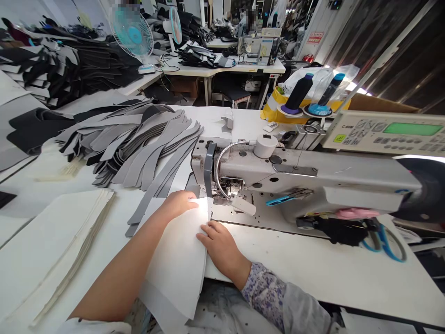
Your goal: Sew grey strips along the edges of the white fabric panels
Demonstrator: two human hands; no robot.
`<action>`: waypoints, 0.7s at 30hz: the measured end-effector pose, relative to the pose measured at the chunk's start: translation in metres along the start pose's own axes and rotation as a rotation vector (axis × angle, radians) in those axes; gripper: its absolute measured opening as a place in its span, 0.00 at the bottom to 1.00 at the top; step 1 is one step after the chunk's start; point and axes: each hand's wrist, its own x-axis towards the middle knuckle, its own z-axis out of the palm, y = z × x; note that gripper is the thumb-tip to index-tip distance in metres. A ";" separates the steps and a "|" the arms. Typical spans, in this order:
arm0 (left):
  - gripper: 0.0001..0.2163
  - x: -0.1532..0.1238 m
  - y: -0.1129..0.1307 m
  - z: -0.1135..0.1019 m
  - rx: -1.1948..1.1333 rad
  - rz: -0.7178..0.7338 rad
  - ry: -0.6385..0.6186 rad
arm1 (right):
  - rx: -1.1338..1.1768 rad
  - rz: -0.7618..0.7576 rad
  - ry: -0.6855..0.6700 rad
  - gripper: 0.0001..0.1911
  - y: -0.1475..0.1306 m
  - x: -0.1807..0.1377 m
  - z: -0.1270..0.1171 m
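The left hand [175, 205] lies over the far end of a white panel [181, 253], its grip impossible to judge because the fingers are partly hidden, while the right hand [224, 248] has an unclenched grip, fingertips resting at the panel's right edge. From the hands, the sewing machine [347, 174] stands at two o'clock on the desk [278, 260], grey strips [149, 160] heap at eleven, and pale sheets [52, 246] are stacked at nine.
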 end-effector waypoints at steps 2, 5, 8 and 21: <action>0.16 0.002 -0.001 0.001 -0.005 -0.024 -0.001 | 0.006 -0.002 0.001 0.11 0.001 0.000 -0.001; 0.18 0.004 0.000 0.001 0.018 -0.030 -0.001 | 0.013 0.000 -0.013 0.12 0.000 0.001 -0.003; 0.17 0.003 0.005 -0.002 0.048 -0.026 -0.003 | 0.010 0.015 -0.020 0.11 0.000 0.002 -0.004; 0.14 0.029 0.039 -0.010 0.256 0.050 -0.042 | -0.142 0.014 -0.080 0.09 -0.005 0.013 -0.003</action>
